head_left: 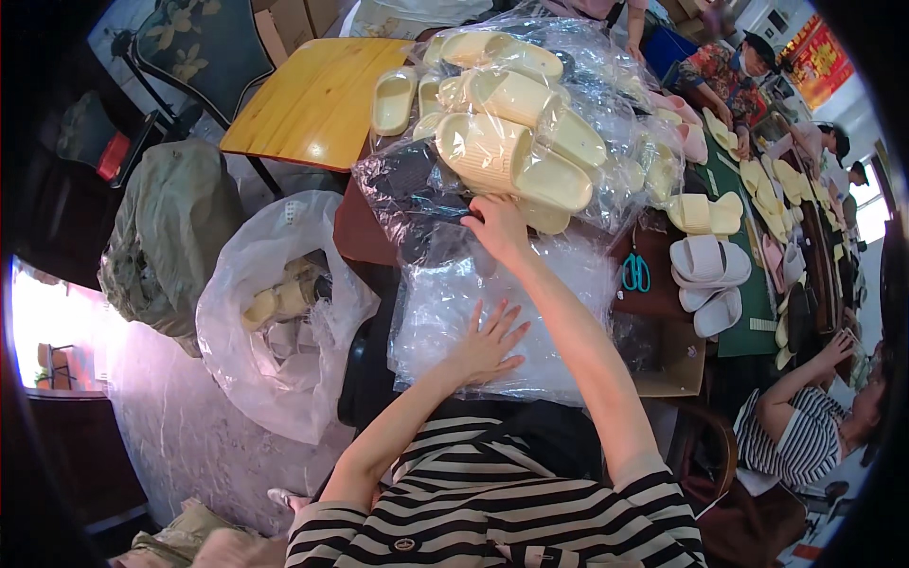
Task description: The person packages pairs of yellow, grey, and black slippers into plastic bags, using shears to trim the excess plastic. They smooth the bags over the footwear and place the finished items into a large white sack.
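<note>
My left hand (485, 348) lies flat with its fingers spread on a stack of clear plastic bags (559, 293) in front of me. Farther up, my right hand (499, 225) is closed at the near edge of a pair of bagged cream slippers (488, 156); its fingertips are partly hidden there. That pair rests on a heap with more cream slippers (576, 137) in shiny clear wrapping. Dark bagged slippers (407, 194) lie just left of my right hand.
Blue-handled scissors (636, 273) and pale grey slippers (710, 261) lie to the right. A cardboard box (677, 360) stands below them. At left are a large plastic bag (275, 398) with slippers inside, a grey-green sack (170, 237) and a wooden table (308, 95). Other people sit along the right.
</note>
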A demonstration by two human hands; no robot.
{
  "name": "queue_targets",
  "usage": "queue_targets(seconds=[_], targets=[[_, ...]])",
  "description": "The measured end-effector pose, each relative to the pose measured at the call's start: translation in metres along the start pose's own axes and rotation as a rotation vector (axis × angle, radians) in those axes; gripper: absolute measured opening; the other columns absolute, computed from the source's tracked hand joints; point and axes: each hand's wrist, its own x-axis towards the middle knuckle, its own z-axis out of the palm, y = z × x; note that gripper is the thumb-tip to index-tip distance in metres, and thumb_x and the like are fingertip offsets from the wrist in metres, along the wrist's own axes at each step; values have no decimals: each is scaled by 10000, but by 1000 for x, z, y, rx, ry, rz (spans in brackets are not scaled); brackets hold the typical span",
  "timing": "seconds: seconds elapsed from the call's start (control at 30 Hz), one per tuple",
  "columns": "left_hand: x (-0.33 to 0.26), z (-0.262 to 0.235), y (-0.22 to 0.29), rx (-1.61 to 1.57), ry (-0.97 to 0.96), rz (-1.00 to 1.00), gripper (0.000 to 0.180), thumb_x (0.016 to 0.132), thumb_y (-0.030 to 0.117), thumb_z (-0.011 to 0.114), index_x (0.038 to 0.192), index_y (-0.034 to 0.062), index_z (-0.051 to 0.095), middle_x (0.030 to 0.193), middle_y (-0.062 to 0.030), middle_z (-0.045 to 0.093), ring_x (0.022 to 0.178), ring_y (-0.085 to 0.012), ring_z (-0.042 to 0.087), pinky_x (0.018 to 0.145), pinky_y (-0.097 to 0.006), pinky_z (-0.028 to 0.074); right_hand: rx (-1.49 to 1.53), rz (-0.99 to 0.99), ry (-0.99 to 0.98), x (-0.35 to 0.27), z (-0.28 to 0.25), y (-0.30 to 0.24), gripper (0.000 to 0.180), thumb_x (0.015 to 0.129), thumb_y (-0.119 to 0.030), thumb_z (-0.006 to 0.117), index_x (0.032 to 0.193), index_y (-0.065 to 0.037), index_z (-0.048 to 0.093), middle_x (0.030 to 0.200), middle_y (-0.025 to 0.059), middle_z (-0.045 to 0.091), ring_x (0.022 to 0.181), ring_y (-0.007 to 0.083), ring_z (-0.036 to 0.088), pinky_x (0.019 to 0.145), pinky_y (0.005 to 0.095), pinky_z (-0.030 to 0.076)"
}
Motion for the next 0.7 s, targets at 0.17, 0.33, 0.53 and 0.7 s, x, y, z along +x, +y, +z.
queue_targets(seconds=[0.17, 0.33, 0.53, 0.7], targets=[[-3, 6, -2, 20, 30, 9, 657, 977, 470, 461, 1519, 120, 333, 1599, -164, 234, 1508, -372, 99, 1152, -684, 33, 332, 272, -125, 40, -19, 2, 201, 833, -230, 711, 864, -36, 668, 747, 141, 653, 711, 269, 642, 695, 389, 489], [4, 0, -5, -182, 55, -89, 651, 937, 277, 545, 1519, 89, 322, 1593, -171, 241, 1500, -386, 128, 1187, -615, 83, 984, 419, -110, 85, -76, 9, 188, 895, -274, 696, 890, -90, 661, 786, -31, 605, 761, 100, 556, 721, 272, 432], [10, -2, -34, -949, 410, -357, 736, 818, 59, 587, 1505, 50, 325, 1570, -217, 252, 1469, -409, 207, 1203, -487, 196, 1042, 470, -332, 58, -130, 21, 132, 947, -298, 645, 969, -168, 644, 893, -116, 553, 834, 5, 484, 764, 204, 370], [7, 5, -40, -536, 229, -374, 737, 834, 139, 614, 1511, 72, 331, 1579, -213, 227, 1482, -387, 189, 1204, -507, 193, 951, 389, -427, 30, -135, 33, 150, 958, -279, 608, 904, -139, 610, 841, -110, 528, 785, 0, 462, 724, 174, 352]])
